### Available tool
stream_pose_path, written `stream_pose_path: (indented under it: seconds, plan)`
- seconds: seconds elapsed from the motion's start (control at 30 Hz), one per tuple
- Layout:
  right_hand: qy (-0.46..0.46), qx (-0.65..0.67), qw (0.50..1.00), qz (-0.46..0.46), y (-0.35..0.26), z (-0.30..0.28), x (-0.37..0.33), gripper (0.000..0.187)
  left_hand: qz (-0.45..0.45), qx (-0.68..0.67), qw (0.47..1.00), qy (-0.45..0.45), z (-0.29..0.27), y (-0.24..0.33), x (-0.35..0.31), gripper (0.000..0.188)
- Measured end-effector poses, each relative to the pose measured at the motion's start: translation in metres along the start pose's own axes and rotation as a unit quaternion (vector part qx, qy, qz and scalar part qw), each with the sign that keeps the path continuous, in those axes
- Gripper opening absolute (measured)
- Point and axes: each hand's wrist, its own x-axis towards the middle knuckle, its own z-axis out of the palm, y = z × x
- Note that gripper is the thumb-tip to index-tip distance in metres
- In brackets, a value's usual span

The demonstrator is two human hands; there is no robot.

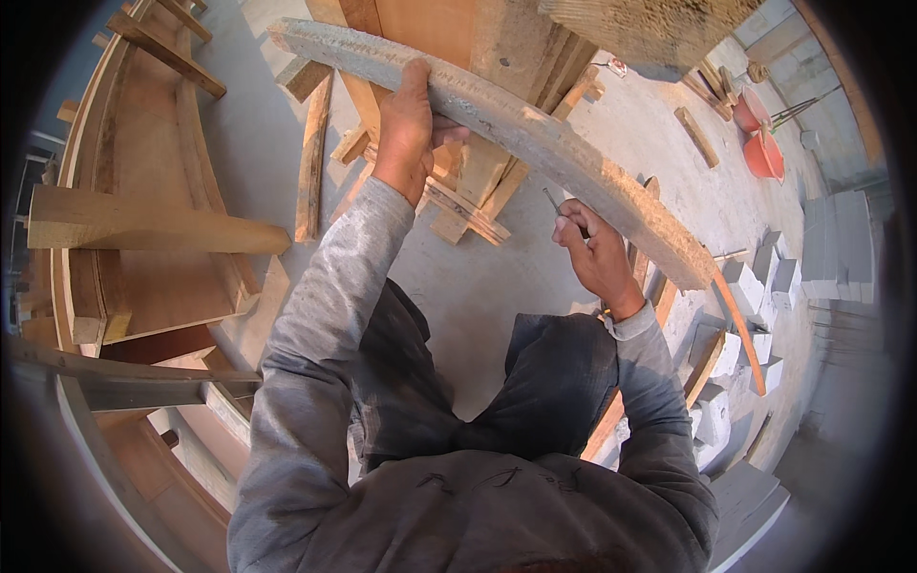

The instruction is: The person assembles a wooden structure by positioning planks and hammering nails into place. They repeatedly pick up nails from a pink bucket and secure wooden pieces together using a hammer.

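Observation:
A long, rough wooden board (544,143), greyish and stained, slants across in front of me from far left down to the right. My left hand (406,134) is closed on its near edge, thumb on the upper face and fingers underneath. Below the board's right half, my right hand (602,253) pinches a thin, dark nail (551,201) whose end sticks out past the fingertips. This hand sits close to the board's near edge; whether it touches the board I cannot tell.
Plywood and timber formwork (158,162) stands along the left. Beyond the board are a thick timber (659,29) and stacked planks. Loose wood strips (311,158) lie on the concrete floor. Red buckets (762,153) and several white blocks (743,286) are at right.

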Motion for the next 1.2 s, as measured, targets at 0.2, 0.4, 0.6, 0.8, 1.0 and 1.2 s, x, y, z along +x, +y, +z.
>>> stream_pose_path:
  seconds: [0.2,0.4,0.6,0.8,1.0,1.2]
  plan:
    - [-0.061,0.234,0.966,0.091,0.013,0.012,0.026,0.034,0.058,0.021,0.998,-0.001,-0.008,-0.025,0.014,0.063]
    - [-0.107,0.268,0.953,0.096,0.030,0.035,0.036,0.032,0.053,0.006,0.998,0.024,-0.021,-0.048,0.015,0.057]
    - [-0.082,0.217,0.973,-0.009,0.021,0.083,0.041,0.024,0.083,-0.012,0.996,-0.004,-0.049,-0.053,0.010,0.053]
    - [-0.042,-0.106,0.969,-0.221,0.010,0.110,0.038,0.018,0.214,-0.137,0.964,0.074,-0.062,-0.070,0.017,0.044]
    - [-0.105,-0.038,0.979,-0.171,0.015,0.125,0.035,0.031,0.124,-0.107,0.986,0.045,-0.083,-0.067,0.032,0.048]
    - [-0.106,0.122,0.987,-0.021,-0.023,0.144,0.036,0.031,0.061,-0.155,0.985,0.031,-0.089,-0.073,0.042,0.054]
